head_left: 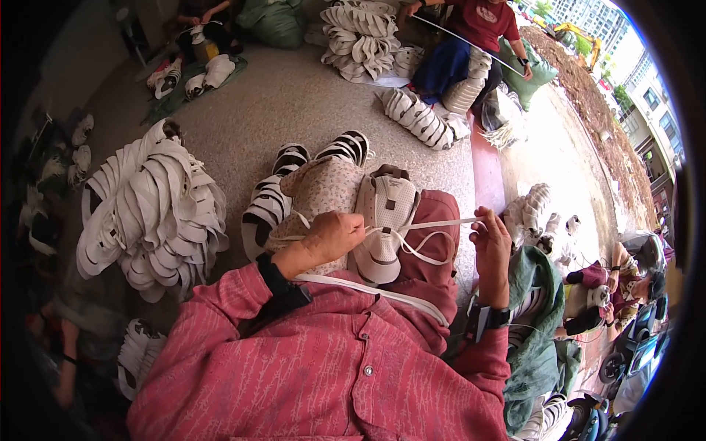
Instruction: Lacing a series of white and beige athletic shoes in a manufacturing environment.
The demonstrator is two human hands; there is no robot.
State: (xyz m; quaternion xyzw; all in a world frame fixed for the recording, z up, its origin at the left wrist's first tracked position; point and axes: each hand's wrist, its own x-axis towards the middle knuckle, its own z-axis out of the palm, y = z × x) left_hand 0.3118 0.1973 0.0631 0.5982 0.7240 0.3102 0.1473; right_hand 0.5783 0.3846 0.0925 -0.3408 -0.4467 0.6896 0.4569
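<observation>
A white shoe upper (380, 262) with a perforated tongue rests on my lap, its rounded toe toward me. My left hand (334, 237) is closed at the left side of the shoe upper, pinching a white shoelace there. To the right, my right hand (491, 242) pinches the same white shoelace (447, 223), drawn nearly straight from the upper. One loop of lace hangs loose below it over my red trouser leg (435, 261). A floral cloth (327, 189) covers my other leg. More white lace lies across my waist.
Stacked white shoe uppers (158, 213) stand on the floor at left. Striped uppers (276, 195) lie just beyond my knees. A green sack (540, 294) stands at right. Co-workers sit ahead, one in a red shirt (482, 22) with another stack (360, 37) beside them.
</observation>
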